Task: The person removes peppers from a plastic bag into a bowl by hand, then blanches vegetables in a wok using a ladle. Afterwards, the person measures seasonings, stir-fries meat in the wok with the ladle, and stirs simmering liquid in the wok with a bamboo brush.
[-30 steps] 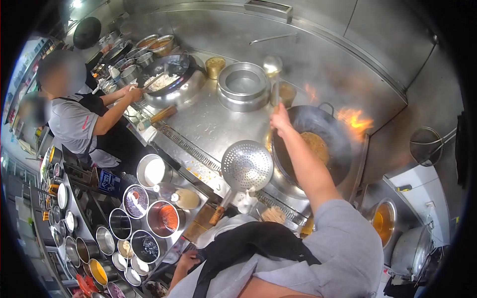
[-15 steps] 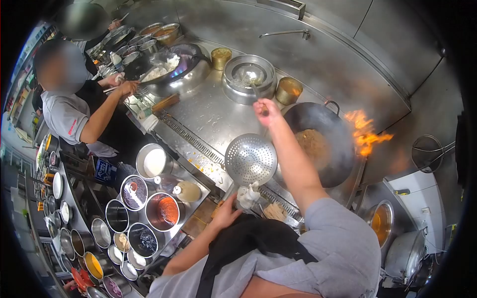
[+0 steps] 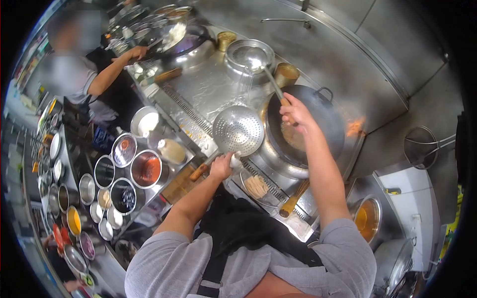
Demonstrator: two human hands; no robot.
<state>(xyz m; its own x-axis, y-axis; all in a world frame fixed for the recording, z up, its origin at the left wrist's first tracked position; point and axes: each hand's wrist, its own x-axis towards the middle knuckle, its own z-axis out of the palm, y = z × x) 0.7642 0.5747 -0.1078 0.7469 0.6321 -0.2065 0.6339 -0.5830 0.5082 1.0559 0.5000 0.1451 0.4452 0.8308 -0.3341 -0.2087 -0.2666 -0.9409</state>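
Your right hand (image 3: pixel 296 110) grips the ladle (image 3: pixel 274 81), bowl at the far pot (image 3: pixel 234 68); your left hand (image 3: pixel 222 167) clutches white cloth (image 3: pixel 235 160) near the strainer (image 3: pixel 238 130).

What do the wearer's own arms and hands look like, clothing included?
Both the left hand and the right hand are bare, with no gloves, and no watch or band shows at the wrists. The forearms are uncovered below loose, short grey sleeves. A black apron is worn over the grey top.
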